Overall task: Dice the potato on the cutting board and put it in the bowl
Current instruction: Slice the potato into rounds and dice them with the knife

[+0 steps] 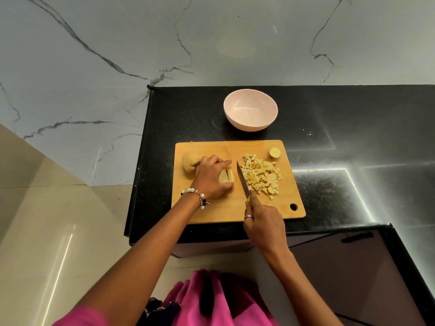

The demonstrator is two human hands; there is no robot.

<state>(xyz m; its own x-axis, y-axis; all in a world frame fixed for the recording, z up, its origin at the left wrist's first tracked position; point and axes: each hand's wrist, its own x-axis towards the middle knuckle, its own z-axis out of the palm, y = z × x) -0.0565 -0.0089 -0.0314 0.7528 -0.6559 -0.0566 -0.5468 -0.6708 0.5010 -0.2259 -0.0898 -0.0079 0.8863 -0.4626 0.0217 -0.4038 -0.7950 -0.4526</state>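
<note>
Nearest the camera there's a bright pink garment [207,300] at the bottom, with both bare forearms reaching up over the edge of the glossy black stone desk [329,128].

The right hand [263,222], silver ring on one finger, is wrapped round the handle of a steel kitchen knife [242,180]. The handle is mostly hidden in the grip, and the forefinger runs out along the spine. The blade's long axis goes from the hand away and a little left, tip pointing to the far side of the rectangular light wooden cutting board [211,212]. The blade sits in the gap between the two lots of potato.

The left hand [211,177], with a beaded bracelet at the wrist, is just left of the blade. Its fingers are curled down over a few pale potato strips [227,176], pinning them to the board. The strips lie side by side with their long axis running near to far, roughly parallel to the blade, and their right edge pokes out from under the fingertips just beside the knife. Behind that hand, at the board's left edge, is an uncut tan potato chunk [188,162], partly covered by the knuckles.

Right of the blade is a loose heap of small pale yellow potato cubes [261,175], with a rounded potato end piece [275,152] near the far right corner.

Past the board, well apart from it, stands a round pale pink bowl [250,109]. Behind that is a grey-veined white marble wall [117,43].
</note>
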